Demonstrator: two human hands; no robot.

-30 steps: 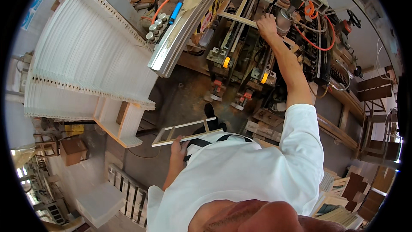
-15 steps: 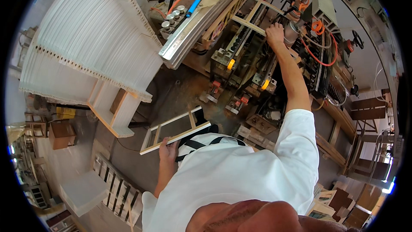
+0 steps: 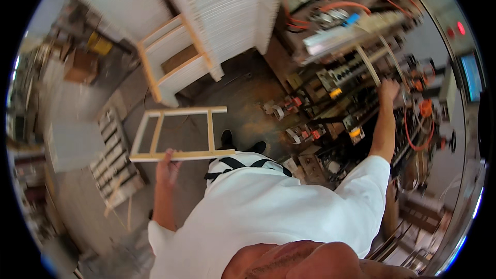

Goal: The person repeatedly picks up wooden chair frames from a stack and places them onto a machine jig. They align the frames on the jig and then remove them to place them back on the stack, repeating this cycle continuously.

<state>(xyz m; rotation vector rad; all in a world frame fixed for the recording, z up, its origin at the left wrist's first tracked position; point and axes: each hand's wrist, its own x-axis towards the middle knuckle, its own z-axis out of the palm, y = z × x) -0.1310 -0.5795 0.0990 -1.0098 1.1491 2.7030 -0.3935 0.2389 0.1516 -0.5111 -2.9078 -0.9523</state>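
- The wooden frame (image 3: 201,154) is in the air above the floor (image 3: 235,116), at the left of my body; it has two long rails and three crosspieces.
- My left hand (image 3: 168,168) is closed around the lower long rail, near its left part.
- The right end of this rail comes just in front of the white trousers (image 3: 247,161).
- My right hand (image 3: 388,90) is stretched forward to the near end of a second frame (image 3: 368,65), which lies on the machine (image 3: 326,80); because of the blur, I cannot tell if the fingers grip it or only touch it.
- Above the machine I see a long metal beam (image 3: 336,40) and, behind it, an orange hose (image 3: 346,5).
- Further to the right there is a lit screen (image 3: 471,76).
- Ahead of the wooden frame stand tall white stacks (image 3: 222,10).
- Behind the left forearm, a slatted pallet (image 3: 113,155) lies on the floor, with a pale block (image 3: 75,144) beside it.
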